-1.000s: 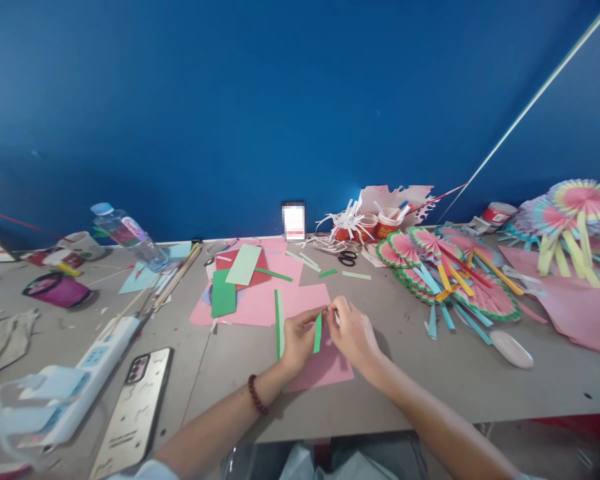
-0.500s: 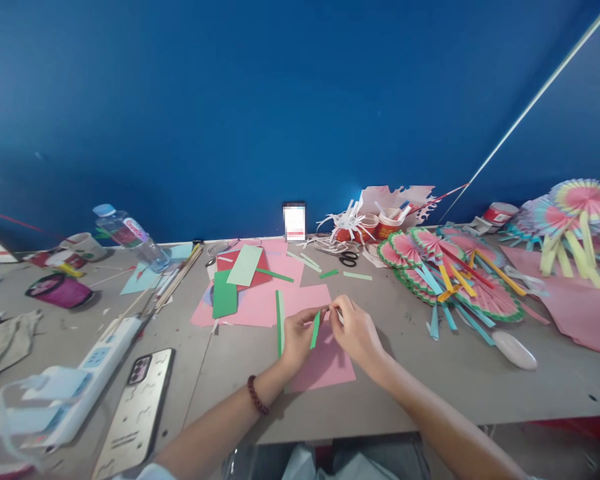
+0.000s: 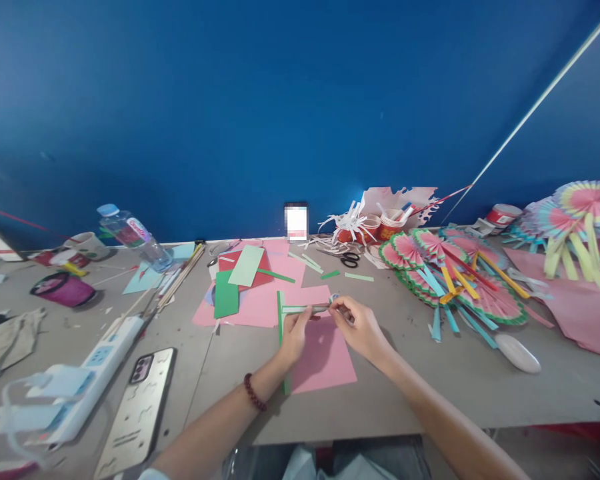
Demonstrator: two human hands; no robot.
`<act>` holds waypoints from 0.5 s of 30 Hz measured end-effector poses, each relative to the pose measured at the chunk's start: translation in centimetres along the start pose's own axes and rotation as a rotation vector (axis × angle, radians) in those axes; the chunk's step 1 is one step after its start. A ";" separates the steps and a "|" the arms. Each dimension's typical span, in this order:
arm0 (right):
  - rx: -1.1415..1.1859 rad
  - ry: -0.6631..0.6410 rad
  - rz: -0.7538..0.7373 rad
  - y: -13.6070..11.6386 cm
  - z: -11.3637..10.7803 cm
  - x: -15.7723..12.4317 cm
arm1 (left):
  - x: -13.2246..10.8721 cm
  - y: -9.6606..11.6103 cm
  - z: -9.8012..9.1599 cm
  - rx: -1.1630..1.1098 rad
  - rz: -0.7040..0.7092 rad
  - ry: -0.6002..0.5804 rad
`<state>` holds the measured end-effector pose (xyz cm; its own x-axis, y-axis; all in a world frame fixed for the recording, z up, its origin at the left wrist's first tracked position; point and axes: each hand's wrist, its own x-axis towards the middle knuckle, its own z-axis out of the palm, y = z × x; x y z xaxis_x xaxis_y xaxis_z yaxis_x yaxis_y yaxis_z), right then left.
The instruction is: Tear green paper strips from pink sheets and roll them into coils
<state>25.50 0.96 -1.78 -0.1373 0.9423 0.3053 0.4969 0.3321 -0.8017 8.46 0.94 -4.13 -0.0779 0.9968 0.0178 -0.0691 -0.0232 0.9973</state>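
Above a pink paper sheet, my left hand pinches a narrow green paper strip, held roughly level with its pale side showing. My right hand is closed with its fingertips at the strip's right end; exactly what they pinch there is too small to see. Along the left edge of the pink sheet lies a longer green strip with a pale green band, partly behind my left hand.
Beyond my hands lie a green paper piece, a pale green one and scissors. Pleated paper fans and a white oval object are on the right. A phone, power strip and bottle occupy the left.
The green strip has turned from hanging steeply to lying nearly level between my hands. My left hand has shifted slightly with it, while my right hand stays at about the same place.
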 end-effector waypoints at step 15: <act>0.037 0.020 -0.006 -0.3 0.2 -0.1 | 0.1 0.3 -0.2 0.286 0.501 -0.032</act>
<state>25.20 0.77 -1.72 -0.1228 0.9393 0.3203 0.4637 0.3397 -0.8183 8.28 1.03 -3.89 -0.0012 0.8712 0.4909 0.2407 -0.4762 0.8458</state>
